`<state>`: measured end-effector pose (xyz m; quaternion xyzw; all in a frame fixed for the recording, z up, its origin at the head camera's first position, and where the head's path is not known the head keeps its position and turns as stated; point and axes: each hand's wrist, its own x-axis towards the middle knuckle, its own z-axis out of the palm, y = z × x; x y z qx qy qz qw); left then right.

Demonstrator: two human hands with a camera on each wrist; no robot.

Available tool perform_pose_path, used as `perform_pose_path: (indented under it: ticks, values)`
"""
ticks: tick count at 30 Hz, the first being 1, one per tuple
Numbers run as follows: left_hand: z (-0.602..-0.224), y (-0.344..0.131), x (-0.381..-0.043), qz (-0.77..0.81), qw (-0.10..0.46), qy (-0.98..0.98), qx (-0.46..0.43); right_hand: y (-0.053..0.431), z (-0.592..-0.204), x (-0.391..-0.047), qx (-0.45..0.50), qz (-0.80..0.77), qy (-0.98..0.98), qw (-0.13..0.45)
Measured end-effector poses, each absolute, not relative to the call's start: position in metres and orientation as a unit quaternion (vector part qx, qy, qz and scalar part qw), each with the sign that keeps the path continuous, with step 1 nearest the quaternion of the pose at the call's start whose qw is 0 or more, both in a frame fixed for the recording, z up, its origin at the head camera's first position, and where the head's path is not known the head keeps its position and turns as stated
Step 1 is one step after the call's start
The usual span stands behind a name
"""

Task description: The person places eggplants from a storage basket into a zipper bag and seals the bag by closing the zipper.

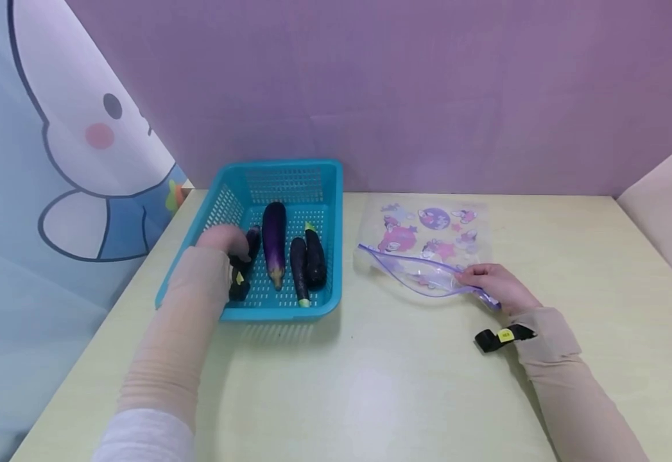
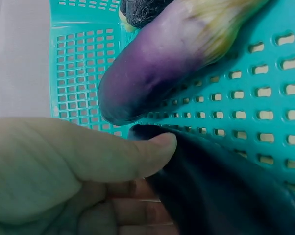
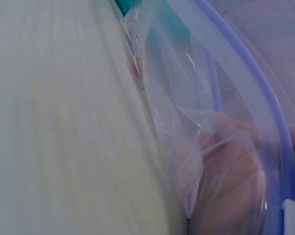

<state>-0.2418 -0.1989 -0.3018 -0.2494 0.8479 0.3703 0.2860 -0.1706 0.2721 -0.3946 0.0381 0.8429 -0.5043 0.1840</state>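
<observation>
My left hand (image 1: 224, 241) reaches into the left side of a teal basket (image 1: 330, 301). Its thumb lies over a dark eggplant (image 2: 201, 181) and its fingers curl under it, as the left wrist view shows. Beside it in the basket lies a longer purple eggplant (image 1: 275, 237), stem toward me. Two slim dark eggplants, a left one (image 1: 298, 266) and a right one (image 1: 315, 256), lie farther right. My right hand (image 1: 500, 285) pinches the purple zip edge of a clear printed bag (image 1: 436, 231) near its right end. The bag's mouth gapes, and nothing shows inside.
The pale wooden table (image 1: 370, 378) ends at a purple backdrop (image 1: 399, 96) behind the basket and bag. A blue cartoon-printed cloth (image 1: 81, 308) hangs along the left side. A black strap (image 1: 488, 340) sticks out from the right wrist over the table.
</observation>
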Motion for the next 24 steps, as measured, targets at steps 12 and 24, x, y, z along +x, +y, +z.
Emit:
perform_pose_path:
  ticks: [12,24]
  values:
    - [-0.3106,-0.2039,-0.2511,0.370,0.321,0.835,-0.249,0.2719,-0.3951,-0.1700,0.042,-0.504,0.843,0.184]
    - [-0.3039,-0.2042,-0.2444,0.372,0.328,0.837,-0.233,0.2716,-0.3966,-0.1701,0.043,-0.506,0.841,0.185]
